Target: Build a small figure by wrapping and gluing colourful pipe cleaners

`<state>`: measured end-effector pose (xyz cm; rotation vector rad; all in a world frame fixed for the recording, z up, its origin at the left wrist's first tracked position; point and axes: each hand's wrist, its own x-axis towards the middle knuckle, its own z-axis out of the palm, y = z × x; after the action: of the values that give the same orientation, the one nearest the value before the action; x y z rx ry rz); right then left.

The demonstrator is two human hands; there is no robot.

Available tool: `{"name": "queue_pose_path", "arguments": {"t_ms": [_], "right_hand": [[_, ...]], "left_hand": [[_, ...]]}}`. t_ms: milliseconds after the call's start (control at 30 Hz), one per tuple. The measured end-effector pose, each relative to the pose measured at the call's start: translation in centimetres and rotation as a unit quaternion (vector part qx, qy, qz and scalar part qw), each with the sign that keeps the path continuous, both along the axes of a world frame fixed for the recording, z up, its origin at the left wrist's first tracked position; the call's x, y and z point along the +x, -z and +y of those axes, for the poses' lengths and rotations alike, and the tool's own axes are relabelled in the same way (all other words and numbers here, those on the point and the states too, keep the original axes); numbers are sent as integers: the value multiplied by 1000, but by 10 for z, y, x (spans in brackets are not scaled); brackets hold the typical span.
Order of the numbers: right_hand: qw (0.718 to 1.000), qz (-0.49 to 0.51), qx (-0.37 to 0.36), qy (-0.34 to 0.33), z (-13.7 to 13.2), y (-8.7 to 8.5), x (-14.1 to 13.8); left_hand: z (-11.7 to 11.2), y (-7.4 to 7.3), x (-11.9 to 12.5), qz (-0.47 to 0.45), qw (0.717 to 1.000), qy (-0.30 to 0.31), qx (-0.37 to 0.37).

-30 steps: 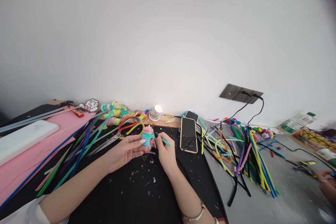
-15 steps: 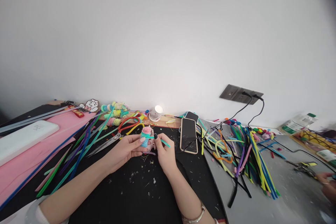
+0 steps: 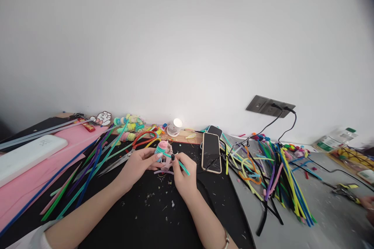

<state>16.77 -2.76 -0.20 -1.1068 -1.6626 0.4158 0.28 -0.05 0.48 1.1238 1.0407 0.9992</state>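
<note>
My left hand (image 3: pixel 143 163) is closed around the lower side of a small coil of wound pipe cleaner (image 3: pixel 162 148), pink on top and turquoise below. A turquoise pipe cleaner (image 3: pixel 184 169) runs from the coil to my right hand (image 3: pixel 184 175), which pinches it between thumb and forefinger with the loose end sticking out. Just behind the coil sits a pale pink object (image 3: pixel 167 162), partly hidden by my fingers. Left of my left hand lie large scissors (image 3: pixel 137 144) with orange-red handles and open blades.
Two phones (image 3: pixel 211 151) lie right of my hands, near a white paper cup (image 3: pixel 174 127). Bundles of pipe cleaners (image 3: pixel 292 186) spread to the right, others lie left by pink sheets (image 3: pixel 78 136) and a white case (image 3: pixel 35 157). Another person's hand (image 3: pixel 367 204) is by pliers (image 3: pixel 346 190).
The coil has tilted and sits slightly lower in my left hand, showing more of the pink object behind. My right hand has shifted slightly, still pinching the turquoise strand. The view has moved a little.
</note>
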Motion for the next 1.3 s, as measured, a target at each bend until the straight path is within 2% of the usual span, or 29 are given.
{"name": "queue_pose_path", "arguments": {"t_ms": [167, 267, 333, 400, 467, 500, 600, 833, 933, 1067, 1167, 1300], "right_hand": [[993, -86, 59, -49, -5, 1, -1], [989, -120, 59, -61, -4, -2, -1], [989, -145, 37, -19, -1, -5, 0], [983, -176, -10, 55, 2, -6, 3], [968, -210, -66, 120, 6, -5, 6], [960, -228, -92, 132, 8, -4, 7], [944, -266, -137, 136, 10, 0, 10], [930, -309, -147, 133, 11, 7, 11], [941, -278, -141, 133, 13, 6, 12], [976, -151, -113, 107, 17, 1, 16], [995, -39, -76, 43, 16, -1, 17], [997, 43, -49, -42, 14, 1, 15]], "left_hand": [[0, -1, 0, 40, 997, -18, 56], [2, -1, -1, 32, 998, -44, 45], [4, 0, -4, 9, 997, -69, 20], [7, 2, -6, -20, 996, -89, 0], [9, 4, -7, -53, 994, -99, -13], [9, 4, -7, -70, 992, -99, -19], [9, 5, -5, -114, 989, -89, -39], [9, 5, -4, -203, 972, -67, -99], [9, 3, -6, -234, 960, -77, -130], [8, -2, -6, -265, 949, -79, -153], [8, -2, -7, -274, 944, -89, -161], [11, 3, -7, -278, 942, -107, -153]]}}
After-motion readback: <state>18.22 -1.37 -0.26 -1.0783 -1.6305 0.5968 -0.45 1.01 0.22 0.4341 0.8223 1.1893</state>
